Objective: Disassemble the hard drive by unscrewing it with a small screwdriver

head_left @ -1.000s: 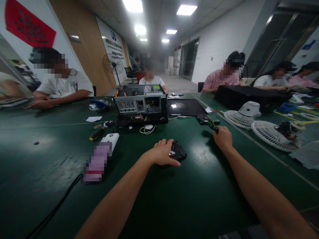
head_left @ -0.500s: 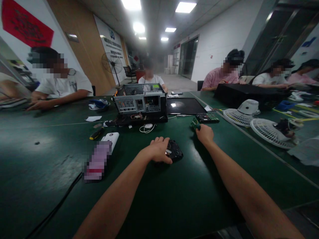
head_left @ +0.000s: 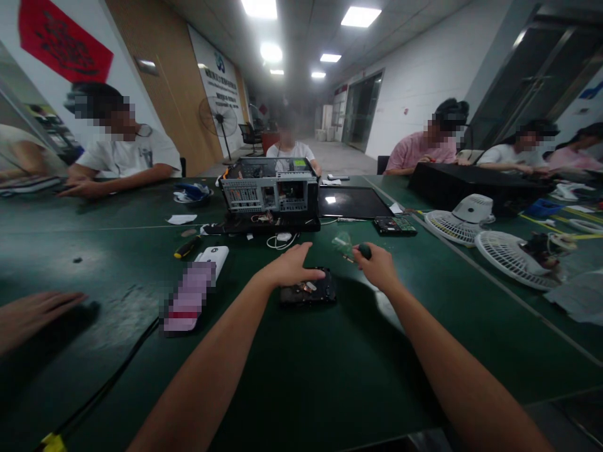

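A black hard drive (head_left: 313, 295) with copper and silver parts showing on top lies on the green table in front of me. My left hand (head_left: 294, 267) is over its far left side, fingers stretched out and thumb reaching across the casing. I cannot tell whether the thumb touches it. My right hand (head_left: 378, 265) is closed round a tool with a dark green handle (head_left: 364, 251), probably a screwdriver, its tip pointing left. Just beyond that tip is a blurred, green, board-like piece (head_left: 342, 242); whether it touches the tool is unclear.
An opened computer case (head_left: 268, 194) stands ahead, beside a black panel (head_left: 355, 202). Another hard drive (head_left: 396, 226) and white fan parts (head_left: 513, 254) lie right. Left are a yellow-black screwdriver (head_left: 187, 247), a phone-like object (head_left: 191, 295), a cable and another person's hand (head_left: 42, 314).
My right hand has moved slightly left and down, and the green piece has shifted left, away from the handle. The hard drive has turned and moved a little left. Another person's hand has appeared at left.
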Motion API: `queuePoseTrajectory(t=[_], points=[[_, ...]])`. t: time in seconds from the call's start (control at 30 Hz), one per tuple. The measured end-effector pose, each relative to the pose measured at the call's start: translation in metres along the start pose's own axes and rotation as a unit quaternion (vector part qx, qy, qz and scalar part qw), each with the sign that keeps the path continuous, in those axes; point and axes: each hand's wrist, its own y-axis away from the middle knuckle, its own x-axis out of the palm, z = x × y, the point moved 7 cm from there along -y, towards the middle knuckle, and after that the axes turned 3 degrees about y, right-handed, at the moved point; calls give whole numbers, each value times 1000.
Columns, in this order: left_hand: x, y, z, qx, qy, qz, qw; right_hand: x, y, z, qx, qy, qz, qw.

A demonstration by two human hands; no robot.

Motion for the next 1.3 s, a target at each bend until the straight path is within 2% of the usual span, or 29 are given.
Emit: queuePoseTrajectory(t=[0.1,0.2,0.27,0.37,0.43,0.5,0.57,0.67,0.77,0.93,1.07,1.3], points=[[-9,-3,-5,6,104,-87,991,13,18,26,-51,-145,98,983],[-9,-5,-9,18,167,-106,980,13,25,41,-78,-210,148,963],[-6,-6,-12,41,174,-91,980,12,27,47,-87,-227,167,956],[1,-6,-17,70,192,-43,978,12,27,49,-74,-261,166,948],[2,-6,-21,75,222,-33,972,11,25,45,-40,-305,147,940],[-1,-4,-24,74,243,-55,966,10,23,35,10,-363,120,924],[-6,-3,-28,72,245,-85,963,8,19,23,62,-430,97,896],[-9,-2,-32,67,255,-100,959,5,14,5,123,-496,80,856],[-7,-4,-32,64,279,-102,953,6,14,2,150,-510,110,840],[1,-6,-33,83,339,-103,931,19,31,30,124,-512,220,821],[9,-7,-32,55,335,-91,936,27,39,40,121,-519,210,819],[16,-8,-32,32,331,-40,942,30,37,29,132,-489,213,836]])
